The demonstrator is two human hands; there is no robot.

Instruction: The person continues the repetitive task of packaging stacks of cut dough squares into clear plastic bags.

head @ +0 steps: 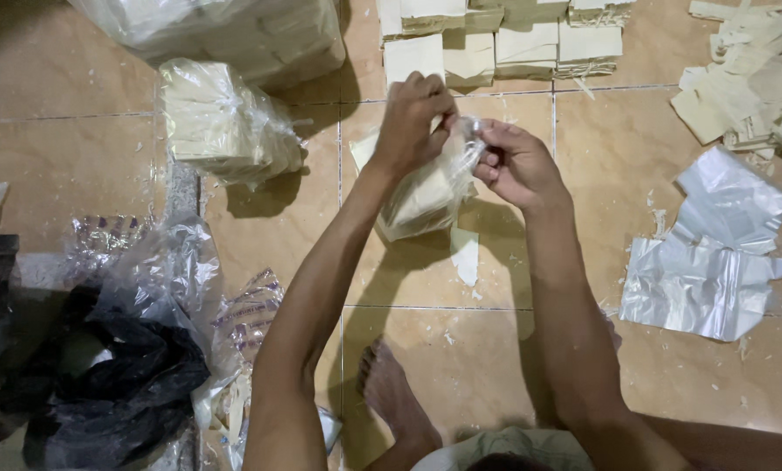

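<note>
Above the tiled floor, roughly at the middle of the view, both hands work at the top of a clear plastic bag filled with a stack of pale, flat sheets. The bag's long axis runs on a slant, its closed bottom corner pointing down and to the left toward the floor and its open mouth pointing up and to the right, where the fingers meet. The left hand curls over the upper edge with fingers pressed together on the film; the right hand pinches the gathered plastic at the mouth between thumb and fingertips. The bag looks glossy and wrinkled, the contents a creamy beige block (whether it rests on the floor or hangs just above it I cannot tell). A similar filled bag lies to the left, loose stacks of the same sheets lie beyond the hands, empty clear bags lie flat at the right, and a black bag slumps at lower left.
</note>
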